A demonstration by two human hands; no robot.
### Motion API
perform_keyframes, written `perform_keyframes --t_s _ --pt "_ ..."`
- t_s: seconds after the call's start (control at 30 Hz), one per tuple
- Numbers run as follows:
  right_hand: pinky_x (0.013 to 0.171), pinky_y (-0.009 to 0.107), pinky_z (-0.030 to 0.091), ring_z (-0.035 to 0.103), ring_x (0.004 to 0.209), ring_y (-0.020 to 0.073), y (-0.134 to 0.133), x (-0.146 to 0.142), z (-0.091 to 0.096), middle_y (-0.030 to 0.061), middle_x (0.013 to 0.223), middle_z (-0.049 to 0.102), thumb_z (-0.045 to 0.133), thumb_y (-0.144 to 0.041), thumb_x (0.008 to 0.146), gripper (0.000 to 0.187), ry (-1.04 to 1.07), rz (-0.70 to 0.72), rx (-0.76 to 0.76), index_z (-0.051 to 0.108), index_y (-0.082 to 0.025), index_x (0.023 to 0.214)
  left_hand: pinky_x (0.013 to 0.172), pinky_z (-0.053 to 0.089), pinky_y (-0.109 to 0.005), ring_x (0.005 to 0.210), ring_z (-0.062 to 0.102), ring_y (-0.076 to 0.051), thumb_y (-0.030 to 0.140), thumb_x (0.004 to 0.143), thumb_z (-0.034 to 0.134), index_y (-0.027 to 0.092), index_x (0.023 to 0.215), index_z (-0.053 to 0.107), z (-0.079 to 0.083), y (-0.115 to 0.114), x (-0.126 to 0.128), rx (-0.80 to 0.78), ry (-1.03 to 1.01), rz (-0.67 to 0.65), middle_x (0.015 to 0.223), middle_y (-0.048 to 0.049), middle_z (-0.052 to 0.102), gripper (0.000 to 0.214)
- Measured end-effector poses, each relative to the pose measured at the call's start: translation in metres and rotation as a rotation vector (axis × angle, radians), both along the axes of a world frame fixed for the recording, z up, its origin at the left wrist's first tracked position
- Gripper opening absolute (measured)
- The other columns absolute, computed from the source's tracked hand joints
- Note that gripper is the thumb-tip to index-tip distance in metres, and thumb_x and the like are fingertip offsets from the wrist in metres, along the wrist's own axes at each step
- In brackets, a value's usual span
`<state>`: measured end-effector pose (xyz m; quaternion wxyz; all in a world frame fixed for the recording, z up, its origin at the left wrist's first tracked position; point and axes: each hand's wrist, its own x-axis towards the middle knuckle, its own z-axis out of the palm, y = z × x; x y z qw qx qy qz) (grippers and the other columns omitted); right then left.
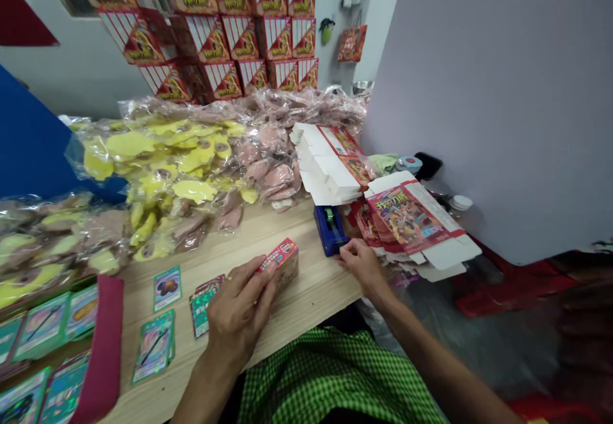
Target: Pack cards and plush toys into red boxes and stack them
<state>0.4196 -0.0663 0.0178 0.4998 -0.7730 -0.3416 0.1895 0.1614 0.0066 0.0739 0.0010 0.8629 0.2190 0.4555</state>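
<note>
My left hand is wrapped over a small red printed box that stands on the wooden table. Beside that hand lies a pile of trading cards, partly covered by it. My right hand pinches at the front end of a blue tape dispenser, where the end of the clear tape comes off; the tape between the fingertips is hard to make out. Further left on the table are a single card and a short stack of cards.
A pink-rimmed box of sorted cards stands at left. Bagged yellow and pink pieces heap across the back. Flattened white-and-red cartons and a printed carton lie right. Stacked red boxes stand behind; a pale partition rises right.
</note>
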Motion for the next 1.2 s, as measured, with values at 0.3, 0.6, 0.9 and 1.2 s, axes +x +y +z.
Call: perform_keyframes --t_s 0.3,0.6,0.9,1.2 --pt "0.06 0.029 0.046 0.06 0.066 0.0178 -0.031 -0.037 0.05 0.0021 0.072 0.064 0.056 -0.034 0.09 0.017 -0.112 0.267 0.159 0.06 -0.022 0.079 0.084 0.063 -0.032 0.099 0.074 -0.021 0.008 0.093 0.063 0.015 0.109 0.066 0.004 -0.01 0.006 -0.02 -0.035 0.018 0.111 -0.0135 0.074 0.018" --pt "0.048 0.024 0.044 0.052 0.045 0.0121 0.01 -0.093 0.085 -0.0054 0.057 0.065 0.065 -0.035 0.085 0.086 0.576 0.725 0.197 0.033 -0.008 0.16 0.078 0.062 -0.026 0.089 0.075 -0.017 0.019 0.093 0.068 0.016 0.119 0.056 0.001 -0.012 0.006 -0.117 -0.13 0.142 0.101 -0.0074 0.076 0.029" --pt "0.044 0.023 0.044 0.056 0.044 0.0142 0.017 -0.102 0.076 -0.005 0.054 0.065 0.065 -0.036 0.081 0.089 0.637 0.633 0.154 0.033 -0.006 0.158 0.082 0.061 -0.029 0.097 0.072 -0.017 0.012 0.096 0.061 0.018 0.116 0.065 0.006 -0.004 0.0 -0.159 -0.038 -0.059 0.108 -0.0098 0.073 0.021" --pt "0.054 0.027 0.049 0.06 0.054 0.0153 0.011 -0.11 0.058 -0.0055 0.062 0.065 0.066 -0.032 0.086 0.094 0.602 0.543 0.294 0.018 -0.012 0.164 0.077 0.054 -0.031 0.084 0.068 -0.017 0.02 0.088 0.073 0.018 0.091 0.072 0.043 0.009 0.002 -0.661 0.017 -0.135 0.091 -0.0042 0.074 0.004"
